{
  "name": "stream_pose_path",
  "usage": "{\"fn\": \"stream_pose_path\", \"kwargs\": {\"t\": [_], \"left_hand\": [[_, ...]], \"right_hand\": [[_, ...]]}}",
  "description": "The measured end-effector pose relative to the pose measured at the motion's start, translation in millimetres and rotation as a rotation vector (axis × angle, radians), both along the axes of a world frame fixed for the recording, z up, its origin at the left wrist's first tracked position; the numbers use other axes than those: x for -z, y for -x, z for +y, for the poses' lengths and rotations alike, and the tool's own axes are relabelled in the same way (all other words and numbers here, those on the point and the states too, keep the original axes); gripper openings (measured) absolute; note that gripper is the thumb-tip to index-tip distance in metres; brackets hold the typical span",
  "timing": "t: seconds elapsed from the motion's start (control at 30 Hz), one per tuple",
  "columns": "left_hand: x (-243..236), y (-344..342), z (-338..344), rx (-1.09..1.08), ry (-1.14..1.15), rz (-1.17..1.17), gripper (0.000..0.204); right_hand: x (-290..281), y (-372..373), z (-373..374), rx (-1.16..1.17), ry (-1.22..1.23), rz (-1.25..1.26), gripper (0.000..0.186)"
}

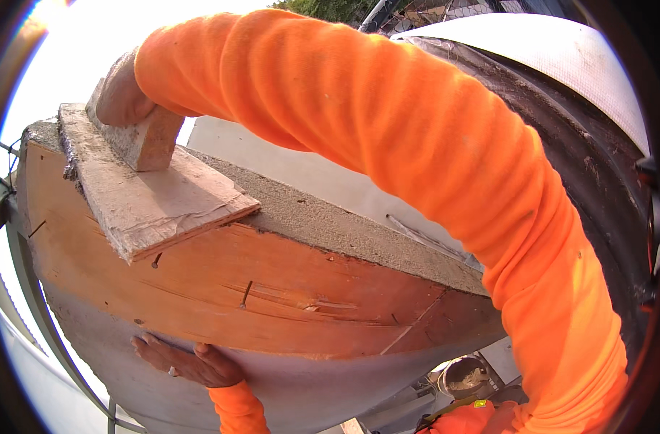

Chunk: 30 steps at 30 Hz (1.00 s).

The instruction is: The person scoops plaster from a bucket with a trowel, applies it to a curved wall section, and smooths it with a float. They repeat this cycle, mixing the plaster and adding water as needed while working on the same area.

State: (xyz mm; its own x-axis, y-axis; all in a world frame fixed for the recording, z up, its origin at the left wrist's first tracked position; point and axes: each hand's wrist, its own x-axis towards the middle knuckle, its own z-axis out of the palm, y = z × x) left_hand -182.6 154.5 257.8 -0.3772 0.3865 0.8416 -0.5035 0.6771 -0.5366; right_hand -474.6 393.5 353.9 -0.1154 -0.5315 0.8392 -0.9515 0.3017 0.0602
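**Float Overhanging the Board: Hazards and Position**

The right hand point(126, 92) is closed around the handle point(155, 141) of a wooden float point(160, 199). The left hand point(189, 363) is empty, fingers extended along the grey wall point(294, 387); whether it presses there cannot be confirmed from this angle.

Hazards:
1. Tilting. The near end of the float projects past the wooden board point(199, 286). Excess pressure on that end could tip the blade and gouge the sandy top surface point(322, 220).
2. Snagging. A bent nail point(156, 260) protrudes near the float's near corner. A dipped corner could catch it.
3. Board movement. A sideways knock could shift the board and crumble the edge above it.
4. Scraping. Sliding the left hand upward could bring it against the longer nail point(246, 295), above and to its right.

Position: the float lies directly beneath the right hand, its blade extending nearward and rightward, well above the left hand.
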Motion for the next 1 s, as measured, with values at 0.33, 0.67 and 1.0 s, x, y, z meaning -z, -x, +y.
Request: {"fn": "stream_pose_path", "kwargs": {"t": [0.33, 0.67, 1.0], "left_hand": [[0.4, 0.1, -5.4, -0.015, 0.017, -0.029, 0.091], [2.1, 1.8, -4.7, -0.015, -0.002, -0.037, 0.088], [-0.6, 1.0, -7.9, -0.019, 0.021, -0.017, 0.084]], "right_hand": [[237.5, -21.0, 39.3, -0.457, 0.262, -0.886, 0.048], [399.6, -44.5, 58.2, -0.403, 0.345, -1.234, 0.065], [90.9, 19.6, -3.3, -0.304, 0.052, -0.632, 0.041]]}}
